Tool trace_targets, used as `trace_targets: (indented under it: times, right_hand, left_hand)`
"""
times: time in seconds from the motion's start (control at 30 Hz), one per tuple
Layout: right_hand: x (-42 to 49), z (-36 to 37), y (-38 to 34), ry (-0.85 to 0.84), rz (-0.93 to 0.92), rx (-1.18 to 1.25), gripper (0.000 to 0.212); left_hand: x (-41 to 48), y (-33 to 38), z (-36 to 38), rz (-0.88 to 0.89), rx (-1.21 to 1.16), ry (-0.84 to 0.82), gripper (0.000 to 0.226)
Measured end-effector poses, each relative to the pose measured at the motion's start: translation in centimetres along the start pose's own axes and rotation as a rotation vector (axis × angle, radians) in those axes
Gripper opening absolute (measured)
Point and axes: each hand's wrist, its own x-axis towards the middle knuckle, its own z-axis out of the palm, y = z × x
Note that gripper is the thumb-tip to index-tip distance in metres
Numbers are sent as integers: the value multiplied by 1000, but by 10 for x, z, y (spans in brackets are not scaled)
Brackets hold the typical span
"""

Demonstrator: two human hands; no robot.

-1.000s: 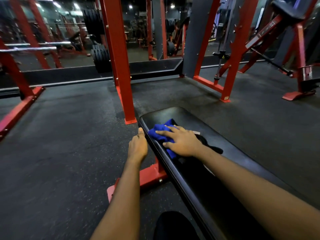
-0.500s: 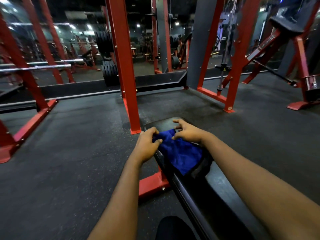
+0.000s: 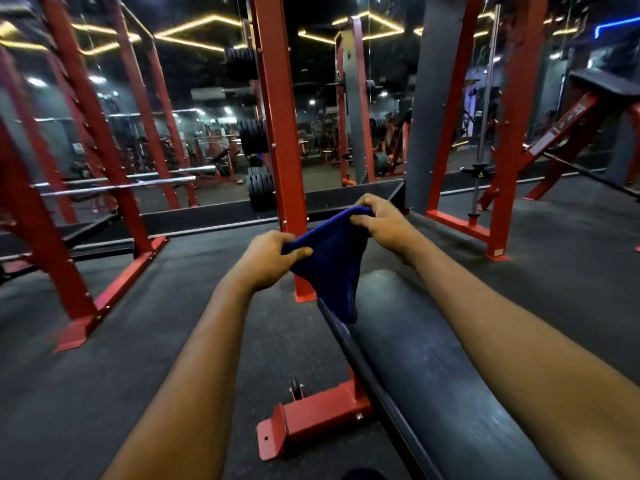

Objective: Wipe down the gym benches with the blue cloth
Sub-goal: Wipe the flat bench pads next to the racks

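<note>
The left hand [image 3: 268, 259] pinches one upper corner of the soft blue cloth [image 3: 329, 265] and the right hand [image 3: 384, 225] grips the other. They stretch it between them above the long black padded bench [image 3: 415, 358], its hanging tip seemingly clear, likely to refold a fresh wiping face.

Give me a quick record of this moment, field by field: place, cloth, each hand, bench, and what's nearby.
place: gym, dark floor
cloth: blue, held up between both hands, sagging in the middle
left hand: grips the cloth's left edge
right hand: grips its right edge, higher up
bench: black pad under the cloth; contact with the cloth's tip unclear
nearby: red rack post, barbell, plates
</note>
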Motion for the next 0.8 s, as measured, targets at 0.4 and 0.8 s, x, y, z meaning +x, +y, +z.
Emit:
trace_targets:
  times: [0.4, 0.8]
  right_hand:
    - [12, -37, 22, 400, 83, -148, 14]
    - [-5, -80, 21, -349, 322, 100, 14]
  left_hand:
    - [-13, -39, -20, -147, -69, 15, 20]
    - [-17, -44, -21, -165, -406, 213, 14]
